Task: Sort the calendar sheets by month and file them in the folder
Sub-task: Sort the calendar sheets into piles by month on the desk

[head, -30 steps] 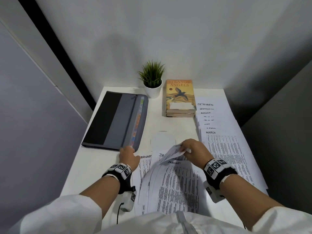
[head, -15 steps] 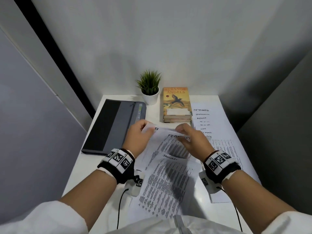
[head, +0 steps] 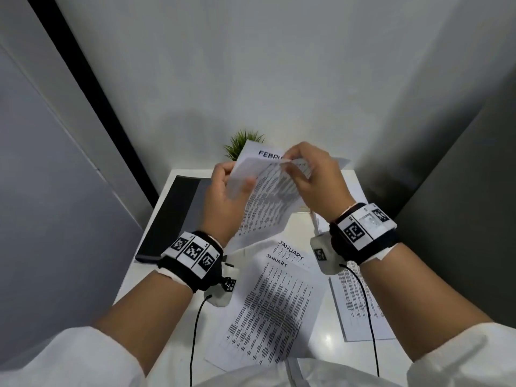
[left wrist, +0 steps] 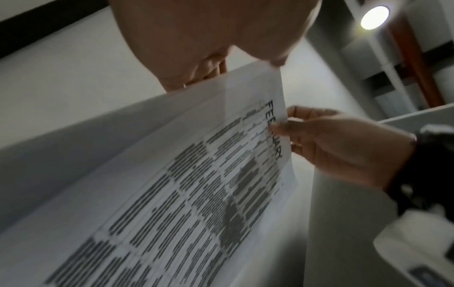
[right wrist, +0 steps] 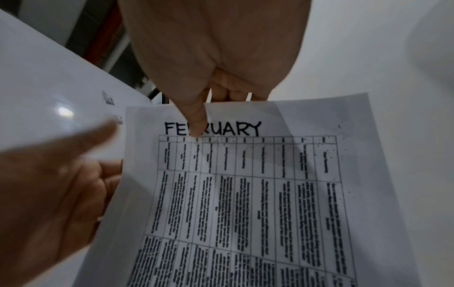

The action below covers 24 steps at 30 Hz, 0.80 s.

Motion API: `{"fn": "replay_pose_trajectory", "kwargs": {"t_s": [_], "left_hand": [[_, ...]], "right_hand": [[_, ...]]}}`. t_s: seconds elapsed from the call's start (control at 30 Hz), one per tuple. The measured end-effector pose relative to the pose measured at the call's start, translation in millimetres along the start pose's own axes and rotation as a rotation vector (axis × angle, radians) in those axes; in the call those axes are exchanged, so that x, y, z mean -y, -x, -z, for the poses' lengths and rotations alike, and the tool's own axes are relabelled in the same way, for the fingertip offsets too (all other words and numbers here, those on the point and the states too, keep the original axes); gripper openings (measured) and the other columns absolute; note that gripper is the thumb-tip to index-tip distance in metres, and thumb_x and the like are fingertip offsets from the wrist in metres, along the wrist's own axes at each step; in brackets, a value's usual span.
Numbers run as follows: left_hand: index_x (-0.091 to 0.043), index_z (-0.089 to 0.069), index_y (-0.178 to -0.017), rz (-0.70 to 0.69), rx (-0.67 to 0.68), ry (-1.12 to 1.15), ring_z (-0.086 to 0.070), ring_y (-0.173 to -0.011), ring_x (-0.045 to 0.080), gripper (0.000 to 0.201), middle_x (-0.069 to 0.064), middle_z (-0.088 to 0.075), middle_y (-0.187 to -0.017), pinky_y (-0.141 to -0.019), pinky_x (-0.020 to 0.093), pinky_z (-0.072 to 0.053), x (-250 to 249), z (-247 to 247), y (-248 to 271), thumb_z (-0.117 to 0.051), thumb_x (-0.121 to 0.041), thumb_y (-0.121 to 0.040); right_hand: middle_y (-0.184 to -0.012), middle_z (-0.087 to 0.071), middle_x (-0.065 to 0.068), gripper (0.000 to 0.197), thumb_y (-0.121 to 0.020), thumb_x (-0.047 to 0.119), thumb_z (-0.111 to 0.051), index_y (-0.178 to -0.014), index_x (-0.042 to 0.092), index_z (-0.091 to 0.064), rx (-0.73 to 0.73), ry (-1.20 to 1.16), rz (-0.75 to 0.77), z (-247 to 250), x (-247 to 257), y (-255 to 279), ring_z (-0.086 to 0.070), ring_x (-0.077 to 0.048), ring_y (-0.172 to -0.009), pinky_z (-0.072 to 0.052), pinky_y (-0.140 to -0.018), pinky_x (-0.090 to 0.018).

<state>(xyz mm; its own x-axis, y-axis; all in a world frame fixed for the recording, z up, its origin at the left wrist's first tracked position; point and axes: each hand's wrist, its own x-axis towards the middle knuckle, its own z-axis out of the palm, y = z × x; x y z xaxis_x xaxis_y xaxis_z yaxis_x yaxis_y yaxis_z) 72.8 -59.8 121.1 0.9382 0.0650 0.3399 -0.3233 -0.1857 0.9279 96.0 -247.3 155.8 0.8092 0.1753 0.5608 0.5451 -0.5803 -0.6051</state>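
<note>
Closest to the body, two JANUARY sheets [head: 275,305] lie overlapped on the table [head: 145,277], both headers readable. A second ago both hands were down on that spread; now they're up in the air with the February sheets [head: 268,196] lifted clear, so I'd say January is sorted and February is being squared up next.

Left hand [head: 223,199] grips the left edge of the raised sheets, thumb on the front. Right hand [head: 315,182] pinches the top edge right over the "FEBRUARY" header, thumb covering a letter in the right wrist view. Looks like two February sheets: one header pokes out behind the front page in the head view. Can't rule out a third tucked in there.

To the right, the fanned stack [head: 360,300] of later months is mostly hidden by the right wrist, so no count there. Further back on the left, one folder [head: 167,219], closed as far as I can tell, nothing filed yet. One plant [head: 240,143] peeks out behind the paper.
</note>
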Motion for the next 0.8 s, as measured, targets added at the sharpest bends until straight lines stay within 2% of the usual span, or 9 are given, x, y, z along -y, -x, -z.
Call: {"fn": "replay_pose_trajectory", "kwargs": {"t_s": [0.07,0.13,0.2,0.27,0.33,0.43,0.53,0.67,0.8], "left_hand": [[-0.020,-0.053,-0.105,0.007,-0.046,-0.002,-0.068,-0.080,0.011,0.019,-0.005,-0.068,-0.092,-0.061,0.032,-0.059,4,-4,-2,-0.056,-0.036,-0.096],[-0.024,-0.055,-0.101,-0.006,-0.097,0.046,-0.067,-0.084,0.002,0.005,-0.013,-0.070,-0.094,-0.065,0.018,-0.055,9,-6,-5,-0.053,-0.028,-0.098],[-0.030,-0.054,-0.102,-0.015,-0.139,0.081,-0.067,-0.090,0.001,0.005,-0.017,-0.069,-0.099,-0.071,0.015,-0.054,13,-3,-7,-0.052,-0.030,-0.098],[-0.031,-0.054,-0.104,0.012,-0.132,0.126,-0.068,-0.091,0.006,0.007,-0.014,-0.070,-0.103,-0.071,0.020,-0.056,21,-3,-7,-0.051,-0.033,-0.098],[-0.032,-0.053,-0.106,0.045,-0.094,0.148,-0.069,-0.093,0.010,0.010,-0.010,-0.070,-0.104,-0.074,0.023,-0.057,32,-9,-2,-0.050,-0.036,-0.097],[-0.043,-0.048,-0.105,-0.010,-0.071,0.061,-0.063,-0.083,0.005,0.008,-0.019,-0.065,-0.097,-0.071,0.023,-0.053,50,-24,13,-0.047,-0.044,-0.097],[-0.043,-0.044,-0.114,0.030,-0.028,0.025,-0.063,-0.086,0.007,0.024,-0.014,-0.065,-0.100,-0.073,0.026,-0.055,77,-31,31,-0.044,-0.057,-0.094],[-0.025,-0.043,-0.126,0.230,0.040,-0.029,-0.062,-0.108,0.015,0.048,0.002,-0.064,-0.113,-0.092,0.033,-0.052,128,-34,64,-0.043,-0.059,-0.091],[-0.022,-0.045,-0.104,0.320,0.026,-0.120,-0.058,-0.079,-0.005,0.011,-0.013,-0.060,-0.085,-0.069,0.013,-0.048,160,-40,90,-0.046,-0.032,-0.098]], "right_hand": [[-0.094,-0.059,0.010,0.013,-0.088,0.015,-0.066,-0.098,0.014,-0.058,-0.110,0.005,0.040,2,2,-2,-0.050,0.000,-0.088,-0.034,-0.082,-0.004],[-0.111,-0.052,0.006,0.036,-0.082,0.020,-0.072,-0.111,0.015,-0.052,-0.334,0.057,0.024,1,-6,5,-0.049,-0.008,-0.107,-0.031,-0.098,-0.013],[-0.130,-0.038,0.001,0.070,-0.075,0.026,-0.079,-0.129,0.014,-0.037,-0.479,-0.046,-0.173,2,-24,18,-0.039,-0.013,-0.126,-0.027,-0.110,-0.025],[-0.139,-0.035,0.000,0.087,-0.072,0.031,-0.082,-0.138,0.018,-0.027,-0.356,-0.309,-0.493,2,-42,34,-0.036,-0.012,-0.131,-0.028,-0.110,-0.027],[-0.129,-0.058,0.000,0.063,-0.078,0.028,-0.078,-0.131,0.013,-0.046,-0.127,-0.558,-0.688,-3,-60,51,-0.056,-0.014,-0.117,-0.042,-0.105,-0.038],[-0.107,-0.072,0.000,0.027,-0.086,0.020,-0.069,-0.112,0.015,-0.066,-0.168,-0.585,-0.760,-13,-76,72,-0.069,-0.013,-0.096,-0.054,-0.090,-0.038],[-0.104,-0.073,0.004,0.021,-0.088,0.018,-0.067,-0.109,0.020,-0.066,-0.265,-0.623,-0.753,-22,-84,90,-0.069,-0.011,-0.095,-0.055,-0.082,-0.028],[-0.109,-0.071,0.002,0.024,-0.089,0.017,-0.062,-0.113,0.019,-0.062,-0.224,-0.637,-0.887,-45,-96,130,-0.065,-0.018,-0.104,-0.051,-0.088,-0.037],[-0.116,-0.062,-0.002,0.025,-0.098,0.020,-0.046,-0.122,0.020,-0.052,-0.097,-0.571,-1.053,-75,-111,165,-0.055,-0.023,-0.114,-0.044,-0.087,-0.039]]}}
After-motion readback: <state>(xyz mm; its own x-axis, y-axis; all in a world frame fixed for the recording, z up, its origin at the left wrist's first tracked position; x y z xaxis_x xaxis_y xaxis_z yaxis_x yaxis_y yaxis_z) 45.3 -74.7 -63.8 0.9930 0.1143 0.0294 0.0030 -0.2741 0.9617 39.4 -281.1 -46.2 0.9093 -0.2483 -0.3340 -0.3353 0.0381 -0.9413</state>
